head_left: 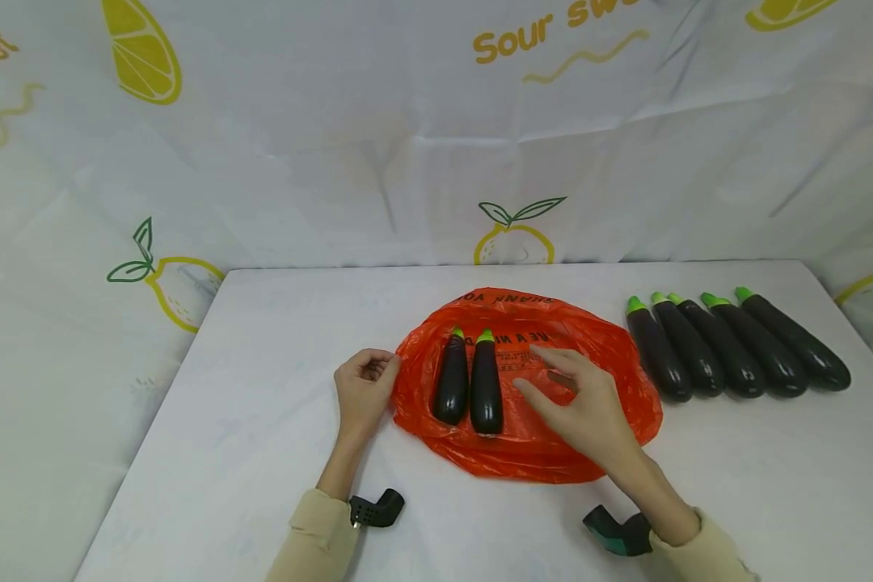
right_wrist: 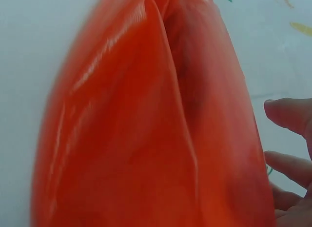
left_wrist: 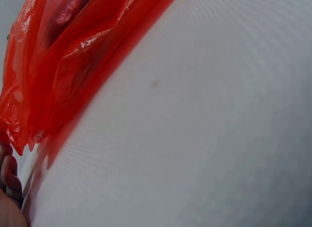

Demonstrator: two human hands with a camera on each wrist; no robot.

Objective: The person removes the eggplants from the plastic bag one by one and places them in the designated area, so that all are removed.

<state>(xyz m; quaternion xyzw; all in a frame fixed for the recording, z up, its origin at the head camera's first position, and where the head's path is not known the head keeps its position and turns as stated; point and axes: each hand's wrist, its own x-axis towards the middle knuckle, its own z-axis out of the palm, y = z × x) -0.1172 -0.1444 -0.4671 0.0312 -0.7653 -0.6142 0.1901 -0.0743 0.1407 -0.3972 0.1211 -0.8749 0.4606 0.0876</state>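
Note:
A red plastic bag [head_left: 553,457] lies spread with its mouth open at the middle of the table. Inside it, side by side, are two dark eggplants [head_left: 451,384] with green stem ends. My left hand [head_left: 364,390] pinches the bag's left rim between thumb and curled fingers; in the left wrist view only some fingers [left_wrist: 10,175] show, beside the bag [left_wrist: 73,71]. Over the bag's right part hovers my right hand [head_left: 592,408], thumb and fingers spread apart, holding nothing. The right wrist view has its fingers [right_wrist: 290,114] beyond the bag's side [right_wrist: 122,149].
Several more eggplants [head_left: 720,347] lie slanted in a row on the table's right, close to the bag's right edge. The white table [head_left: 262,364] meets a lemon-print cloth [head_left: 320,186] at its back edge.

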